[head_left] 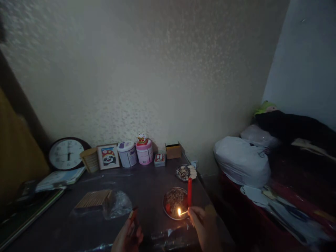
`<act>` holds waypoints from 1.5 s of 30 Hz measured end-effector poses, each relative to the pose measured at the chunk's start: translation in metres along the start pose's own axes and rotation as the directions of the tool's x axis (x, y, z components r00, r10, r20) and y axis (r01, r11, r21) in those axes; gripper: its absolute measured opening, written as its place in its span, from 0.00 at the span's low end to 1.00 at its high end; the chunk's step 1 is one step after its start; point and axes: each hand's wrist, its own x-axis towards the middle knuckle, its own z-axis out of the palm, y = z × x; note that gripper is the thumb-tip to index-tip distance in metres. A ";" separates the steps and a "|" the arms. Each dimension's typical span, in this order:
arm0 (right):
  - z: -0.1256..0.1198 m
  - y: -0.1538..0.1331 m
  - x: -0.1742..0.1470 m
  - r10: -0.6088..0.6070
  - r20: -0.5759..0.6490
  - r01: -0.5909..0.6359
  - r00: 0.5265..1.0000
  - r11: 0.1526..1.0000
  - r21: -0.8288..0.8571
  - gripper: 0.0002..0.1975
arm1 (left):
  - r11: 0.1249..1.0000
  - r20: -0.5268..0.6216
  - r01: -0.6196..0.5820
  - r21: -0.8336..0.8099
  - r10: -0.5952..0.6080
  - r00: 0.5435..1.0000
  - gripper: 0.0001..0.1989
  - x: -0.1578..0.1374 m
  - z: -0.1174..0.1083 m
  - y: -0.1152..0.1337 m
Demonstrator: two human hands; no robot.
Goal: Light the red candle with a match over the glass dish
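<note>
The right hand pinches a lit match over the near rim of a round dish close to the table's right edge, where an upright red candle stands, while the left hand, at the front edge, is closed around a small matchbox. Bare tabletop lies between the dish and a clear bag of wooden sticks to the left. A second plate behind holds spent matches, and 2 lidded tubs line the wall beside a clock.
</note>
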 end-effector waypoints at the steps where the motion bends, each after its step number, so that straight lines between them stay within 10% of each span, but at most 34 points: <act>1: 0.000 -0.001 -0.001 -0.003 0.004 0.003 1.000 1.000 0.007 0.17 | 0.998 0.017 0.055 -0.029 -0.055 0.998 0.24 0.003 -0.003 -0.002; 18: 0.002 -0.001 -0.003 -0.021 0.014 0.022 1.000 1.000 -0.019 0.15 | 0.994 0.102 0.098 0.044 -0.102 0.990 0.13 0.003 -0.006 0.001; 45: 0.004 -0.008 -0.006 -0.017 0.032 0.018 0.999 1.000 -0.021 0.18 | 0.998 0.060 0.066 -0.020 -0.065 0.996 0.25 -0.003 0.000 0.000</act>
